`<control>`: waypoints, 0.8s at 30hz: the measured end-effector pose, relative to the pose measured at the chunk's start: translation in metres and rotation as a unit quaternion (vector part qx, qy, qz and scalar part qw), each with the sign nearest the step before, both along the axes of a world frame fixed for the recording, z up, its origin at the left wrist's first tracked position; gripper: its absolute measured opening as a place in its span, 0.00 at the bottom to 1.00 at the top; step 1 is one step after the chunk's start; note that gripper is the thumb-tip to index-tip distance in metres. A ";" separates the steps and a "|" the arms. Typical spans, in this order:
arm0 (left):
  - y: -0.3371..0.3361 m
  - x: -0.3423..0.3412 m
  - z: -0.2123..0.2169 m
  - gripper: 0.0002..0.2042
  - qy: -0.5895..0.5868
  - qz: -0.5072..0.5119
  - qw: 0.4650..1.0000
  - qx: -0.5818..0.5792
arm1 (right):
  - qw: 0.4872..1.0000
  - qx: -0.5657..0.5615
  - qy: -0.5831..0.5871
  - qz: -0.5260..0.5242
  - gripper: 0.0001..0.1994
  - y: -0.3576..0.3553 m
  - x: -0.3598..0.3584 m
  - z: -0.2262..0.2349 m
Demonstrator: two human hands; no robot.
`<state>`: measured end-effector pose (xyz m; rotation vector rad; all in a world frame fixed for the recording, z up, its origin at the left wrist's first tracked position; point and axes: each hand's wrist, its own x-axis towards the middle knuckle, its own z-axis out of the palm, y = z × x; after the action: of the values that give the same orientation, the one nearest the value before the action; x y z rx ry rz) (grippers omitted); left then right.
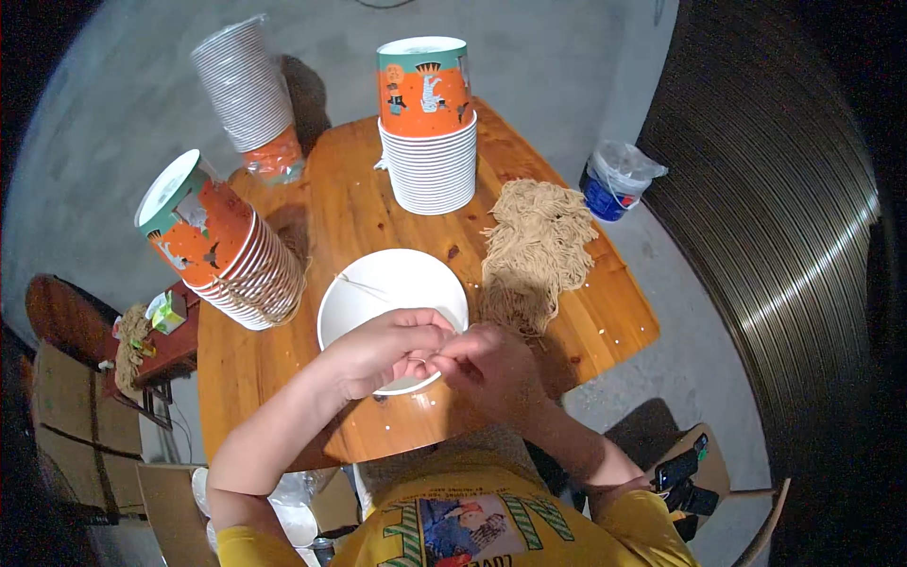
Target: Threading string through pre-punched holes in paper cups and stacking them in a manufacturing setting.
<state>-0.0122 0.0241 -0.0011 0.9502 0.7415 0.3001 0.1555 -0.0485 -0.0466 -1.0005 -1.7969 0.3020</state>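
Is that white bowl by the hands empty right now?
Not empty: thin strands lie inside the white bowl, toward its far left.

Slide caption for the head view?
Left hand and right hand meet over a white bowl, tan strands and stacked tubs nearby on a wooden table.

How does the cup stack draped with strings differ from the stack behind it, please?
The near stack is unwrapped; the back stack is plastic-wrapped. The near stack's orange part is uppermost; the back stack's is lowest. Strings drape the near stack; the back stack shows none. Both are tall, white and orange.
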 end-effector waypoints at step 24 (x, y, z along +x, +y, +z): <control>-0.031 0.004 0.014 0.08 0.147 0.041 0.882 0.445 | 0.982 -0.142 0.122 -0.016 0.07 0.001 0.007 0.005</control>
<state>-0.0080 -0.0068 0.0125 1.8720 0.9384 0.6051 0.1629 -0.0475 -0.0419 -1.1367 -1.5404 0.6461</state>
